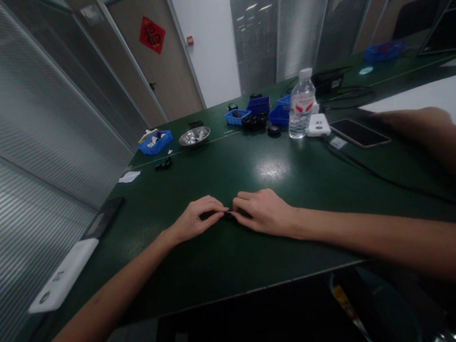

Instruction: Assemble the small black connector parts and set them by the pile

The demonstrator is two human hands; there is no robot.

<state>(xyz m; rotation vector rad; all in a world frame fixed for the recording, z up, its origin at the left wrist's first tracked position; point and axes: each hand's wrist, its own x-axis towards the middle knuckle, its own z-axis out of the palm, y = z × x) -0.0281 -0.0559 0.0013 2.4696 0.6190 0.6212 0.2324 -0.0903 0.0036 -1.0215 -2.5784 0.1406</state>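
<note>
Both hands meet near the front middle of the dark green table (pixel 228 176). My left hand (pixel 200 217) comes from the left, its thumb and fingertips pinched at one side of a small black piece (pixel 228 214). My right hand (pixel 264 213) has its curled fingers and thumb closed at the other side of the same piece. The piece is mostly covered by the fingertips and too small for me to name its kind. It is at or just above the tabletop.
A metal bowl (pixel 195 136), blue trays (pixel 156 142) and a small black part (pixel 163 164) lie farther back. A water bottle (pixel 301 106), white power bank (pixel 318 124) and phone (pixel 360 132) stand right. Another person's arm (pixel 435 126) rests there. A white device (pixel 63 276) lies left.
</note>
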